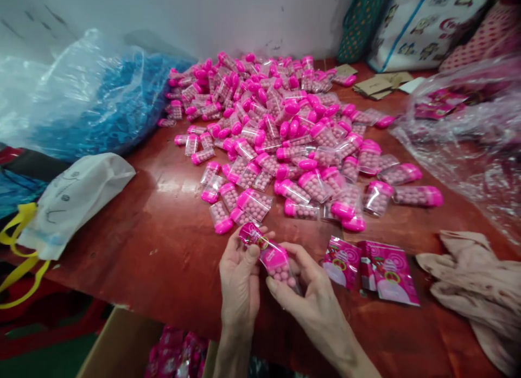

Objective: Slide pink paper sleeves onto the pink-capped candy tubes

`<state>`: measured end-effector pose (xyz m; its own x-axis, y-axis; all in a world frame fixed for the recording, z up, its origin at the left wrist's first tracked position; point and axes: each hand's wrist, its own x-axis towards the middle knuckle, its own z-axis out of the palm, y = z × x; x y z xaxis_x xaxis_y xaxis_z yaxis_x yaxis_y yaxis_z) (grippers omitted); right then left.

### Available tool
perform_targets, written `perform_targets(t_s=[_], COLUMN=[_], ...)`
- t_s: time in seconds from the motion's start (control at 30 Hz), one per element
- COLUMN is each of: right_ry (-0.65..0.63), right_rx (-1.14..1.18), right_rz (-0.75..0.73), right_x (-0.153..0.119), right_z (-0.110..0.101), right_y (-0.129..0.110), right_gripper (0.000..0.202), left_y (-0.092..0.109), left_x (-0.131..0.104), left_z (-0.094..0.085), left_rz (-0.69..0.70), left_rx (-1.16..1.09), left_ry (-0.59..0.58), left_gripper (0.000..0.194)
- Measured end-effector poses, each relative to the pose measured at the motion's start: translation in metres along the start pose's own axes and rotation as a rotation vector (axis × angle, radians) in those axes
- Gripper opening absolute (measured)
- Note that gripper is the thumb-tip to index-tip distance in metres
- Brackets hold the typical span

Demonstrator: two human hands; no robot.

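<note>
My left hand (241,277) pinches a printed pink plastic sleeve (249,234) between thumb and fingers, near the table's front edge. The sleeve runs over the pink-capped end of a clear candy container (283,275) filled with small pink balls. How far the sleeve covers it I cannot tell. Around the container's lower end, my right hand (311,286) is closed, thumb in front. Just right of that hand lie flat printed pink sleeves (342,261) and a small stack of the same sleeves (391,272).
A large heap of pink-capped candy containers (260,134) covers the table's middle and back. To the left are a clear bag of blue pieces (118,101) and a white cloth bag (77,196). Crumpled clear plastic (459,145) and beige cloth (476,286) lie right. Below stands an open carton (122,343).
</note>
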<state>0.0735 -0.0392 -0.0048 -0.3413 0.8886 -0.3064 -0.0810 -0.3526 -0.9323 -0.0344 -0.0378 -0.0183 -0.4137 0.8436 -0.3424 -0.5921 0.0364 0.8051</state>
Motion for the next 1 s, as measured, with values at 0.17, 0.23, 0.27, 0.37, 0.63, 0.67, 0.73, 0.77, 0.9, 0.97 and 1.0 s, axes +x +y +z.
perform_targets(t_s=[0.17, 0.23, 0.27, 0.37, 0.63, 0.67, 0.73, 0.77, 0.9, 0.97, 1.0], right_ry=[0.029, 0.073, 0.105, 0.159, 0.126, 0.111, 0.089, 0.08, 0.054, 0.067, 0.07], right_rx=[-0.112, -0.158, -0.169, -0.196, -0.291, -0.274, -0.251, -0.243, -0.277, -0.327, -0.346], right_rz=[-0.102, -0.105, -0.099, -0.086, -0.17, -0.174, -0.176, -0.175, -0.2, -0.256, -0.286], right_x=[0.0, 0.0, 0.0, -0.001, -0.011, -0.012, -0.012, -0.012, -0.011, -0.011, -0.012], right_z=[-0.004, -0.005, -0.005, -0.005, -0.001, -0.001, -0.001, -0.002, -0.004, -0.005, -0.005], right_y=[0.007, 0.01, 0.011, 0.014, 0.01, 0.008, 0.004, 0.002, 0.005, 0.008, 0.008], right_gripper=[0.038, 0.046, 0.048, 0.03, 0.015, 0.015, 0.012, 0.012, 0.015, 0.017, 0.017], left_y=[0.0, 0.0, -0.001, -0.002, 0.0, 0.001, 0.002, 0.002, 0.001, 0.001, 0.001], left_x=[-0.01, -0.011, -0.011, -0.008, -0.011, -0.011, -0.011, -0.011, -0.011, -0.012, -0.013], left_z=[0.004, 0.005, 0.006, 0.007, 0.005, 0.003, -0.001, -0.002, -0.004, -0.002, -0.001], left_rz=[-0.234, -0.287, -0.306, -0.305, -0.216, -0.217, -0.226, -0.225, -0.176, -0.15, -0.148], left_rx=[-0.001, -0.008, -0.011, -0.017, 0.03, 0.031, 0.029, 0.028, 0.049, 0.078, 0.092], left_ry=[-0.058, -0.07, -0.07, -0.05, -0.122, -0.148, -0.191, -0.207, -0.236, -0.211, -0.198], left_gripper=[0.02, 0.018, 0.018, 0.018, 0.021, 0.023, 0.029, 0.032, 0.029, 0.021, 0.017])
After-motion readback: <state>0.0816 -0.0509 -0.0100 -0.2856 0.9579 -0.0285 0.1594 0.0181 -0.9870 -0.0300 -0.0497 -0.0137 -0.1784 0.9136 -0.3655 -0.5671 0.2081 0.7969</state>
